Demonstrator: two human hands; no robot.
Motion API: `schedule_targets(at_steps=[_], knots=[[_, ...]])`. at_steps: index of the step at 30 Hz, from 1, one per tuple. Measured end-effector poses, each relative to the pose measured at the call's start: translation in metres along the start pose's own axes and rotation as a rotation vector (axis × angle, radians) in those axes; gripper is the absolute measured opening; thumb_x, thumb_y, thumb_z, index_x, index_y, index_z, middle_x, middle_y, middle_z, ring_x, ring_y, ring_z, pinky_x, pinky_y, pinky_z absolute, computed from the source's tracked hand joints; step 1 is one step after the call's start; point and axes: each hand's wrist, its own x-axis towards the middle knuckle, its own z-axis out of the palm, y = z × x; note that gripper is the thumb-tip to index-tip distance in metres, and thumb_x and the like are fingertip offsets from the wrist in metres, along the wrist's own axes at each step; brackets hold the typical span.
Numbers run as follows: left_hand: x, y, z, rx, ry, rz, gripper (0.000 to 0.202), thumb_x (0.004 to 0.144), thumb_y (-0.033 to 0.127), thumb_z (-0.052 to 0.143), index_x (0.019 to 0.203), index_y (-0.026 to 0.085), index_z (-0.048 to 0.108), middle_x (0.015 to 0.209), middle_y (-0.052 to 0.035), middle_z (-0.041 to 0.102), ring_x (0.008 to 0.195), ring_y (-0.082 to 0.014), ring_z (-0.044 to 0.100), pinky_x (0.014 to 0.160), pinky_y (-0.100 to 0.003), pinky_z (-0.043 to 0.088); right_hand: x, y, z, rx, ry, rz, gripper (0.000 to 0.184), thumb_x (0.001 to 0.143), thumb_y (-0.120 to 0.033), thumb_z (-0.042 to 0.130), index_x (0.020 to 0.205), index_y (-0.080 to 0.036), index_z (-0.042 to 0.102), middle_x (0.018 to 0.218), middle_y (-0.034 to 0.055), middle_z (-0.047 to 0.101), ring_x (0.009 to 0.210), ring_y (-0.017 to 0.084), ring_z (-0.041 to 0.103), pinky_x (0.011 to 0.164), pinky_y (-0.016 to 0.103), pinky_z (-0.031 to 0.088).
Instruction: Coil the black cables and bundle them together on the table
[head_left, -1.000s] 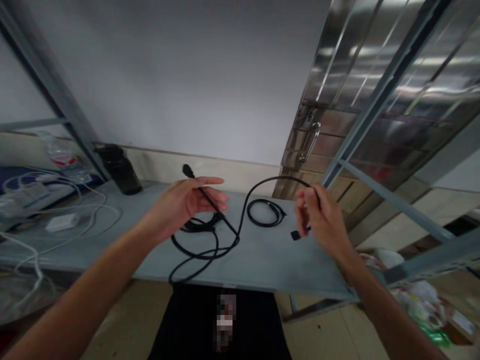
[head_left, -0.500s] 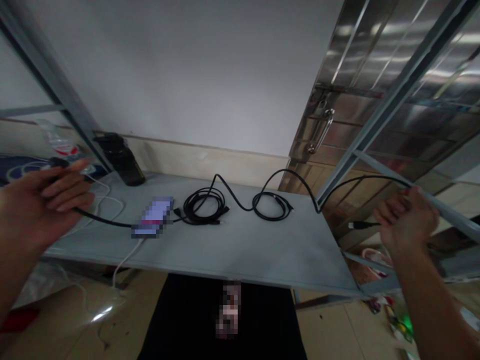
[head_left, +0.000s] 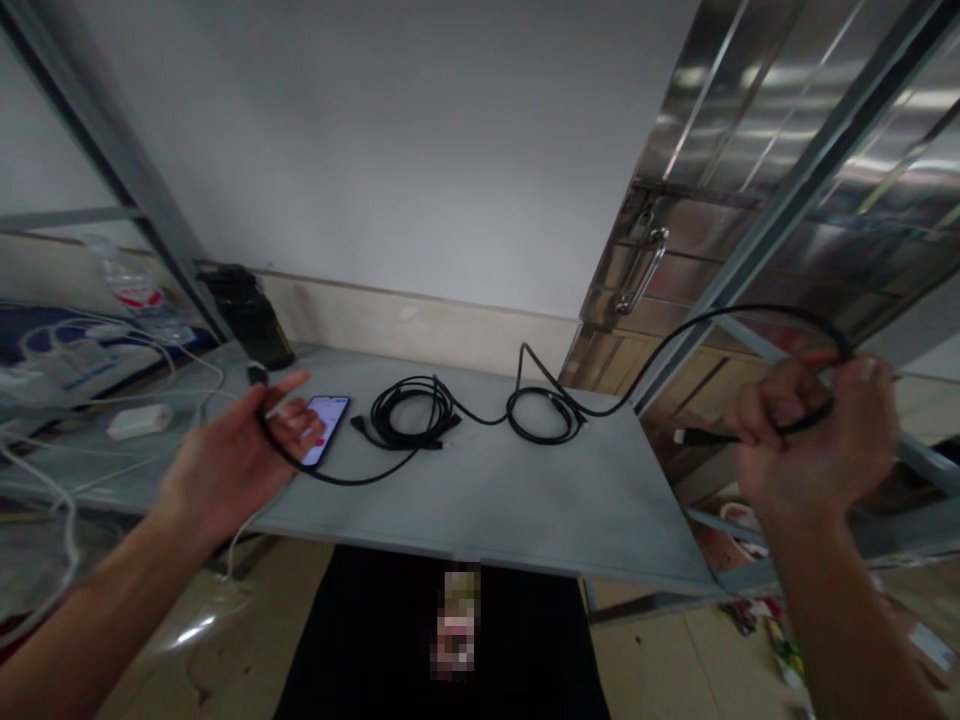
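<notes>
A long black cable (head_left: 409,412) lies on the grey metal table (head_left: 525,500), coiled in two loops near the middle. My left hand (head_left: 240,450) holds one end of it, the plug sticking up by my thumb, fingers partly curled. My right hand (head_left: 814,440) is closed on the other end, out past the table's right edge; the cable arcs over it and a plug points left from my fist. A phone (head_left: 324,416) with a lit screen lies on the table just beyond my left fingers.
A dark bottle (head_left: 251,318) stands at the table's back left by a slanted metal post. White cables and a white charger (head_left: 139,420) lie at the left. A steel door with a latch (head_left: 645,255) and a slanted frame bar (head_left: 780,200) are at the right.
My left hand has come in from the far left toward the phone with its cable end. My right hand has risen a little and the cable now loops above it.
</notes>
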Motion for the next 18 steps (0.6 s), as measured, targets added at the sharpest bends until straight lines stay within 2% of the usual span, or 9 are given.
schedule_targets(at_steps=[1,3,5,8,10,12,15,18], knots=[[-0.003,-0.017,0.001,0.009,0.028,-0.042,0.041,0.122,0.021,0.034,0.130,0.012,0.073,0.079,-0.0027,0.073,0.070,-0.0146,0.071,0.074,-0.029,0.070,-0.007,-0.004,0.010,0.051,-0.021,-0.004,0.033,0.092,-0.057,0.089,0.087,-0.033,0.066,0.061,-0.0068,0.034,0.043,0.013,0.020,0.040,0.032,0.013],[-0.010,-0.052,0.003,0.027,0.020,-0.149,0.037,0.119,0.021,0.042,0.137,0.012,0.073,0.105,-0.0131,0.084,0.096,-0.0235,0.084,0.090,-0.039,0.073,-0.026,-0.007,0.027,0.121,-0.106,-0.012,0.026,0.099,-0.054,0.086,0.097,-0.034,0.070,0.061,-0.0071,0.037,0.044,0.014,0.024,0.040,0.030,0.016],[-0.017,-0.084,0.004,0.017,-0.032,-0.247,0.036,0.118,0.023,0.046,0.140,0.014,0.074,0.129,-0.0195,0.084,0.119,-0.0306,0.084,0.102,-0.047,0.072,-0.048,-0.005,0.038,0.128,-0.232,0.000,0.019,0.110,-0.054,0.074,0.109,-0.035,0.070,0.063,-0.0071,0.041,0.044,0.015,0.031,0.042,0.028,0.023],[-0.021,-0.117,0.005,-0.015,-0.093,-0.396,0.040,0.119,0.032,0.046,0.131,0.014,0.079,0.141,-0.0220,0.081,0.133,-0.0351,0.080,0.110,-0.050,0.069,-0.083,0.005,0.044,-0.038,-0.520,-0.050,0.020,0.120,-0.051,0.057,0.125,-0.036,0.068,0.072,-0.0030,0.057,0.055,0.019,0.054,0.051,0.032,0.042],[-0.020,-0.128,0.006,-0.059,-0.097,-0.449,0.041,0.119,0.032,0.045,0.128,0.013,0.081,0.142,-0.0209,0.081,0.134,-0.0335,0.079,0.112,-0.047,0.067,-0.102,0.014,0.048,-0.222,-0.776,-0.187,0.020,0.121,-0.044,0.054,0.131,-0.034,0.068,0.088,0.0023,0.070,0.074,0.022,0.068,0.066,0.038,0.057],[-0.018,-0.133,0.005,-0.105,-0.066,-0.454,0.038,0.117,0.024,0.047,0.126,0.013,0.082,0.136,-0.0181,0.084,0.130,-0.0283,0.081,0.114,-0.040,0.066,-0.121,0.026,0.053,-0.337,-0.978,-0.324,0.020,0.120,-0.032,0.054,0.134,-0.031,0.068,0.105,0.0066,0.076,0.093,0.025,0.074,0.086,0.041,0.064],[-0.017,-0.138,0.003,-0.108,-0.040,-0.448,0.035,0.115,0.018,0.050,0.123,0.013,0.084,0.130,-0.0146,0.086,0.118,-0.0225,0.084,0.112,-0.033,0.066,-0.150,0.050,0.064,-0.452,-1.115,-0.400,0.022,0.116,-0.019,0.057,0.134,-0.025,0.068,0.121,0.0101,0.075,0.109,0.026,0.073,0.102,0.042,0.063],[-0.021,-0.145,-0.001,-0.081,-0.081,-0.490,0.035,0.117,0.022,0.051,0.126,0.013,0.084,0.132,-0.0135,0.085,0.116,-0.0214,0.084,0.109,-0.031,0.067,-0.179,0.078,0.073,-0.599,-1.200,-0.463,0.032,0.107,-0.005,0.064,0.134,-0.021,0.069,0.128,0.0114,0.071,0.115,0.027,0.070,0.108,0.042,0.061]])
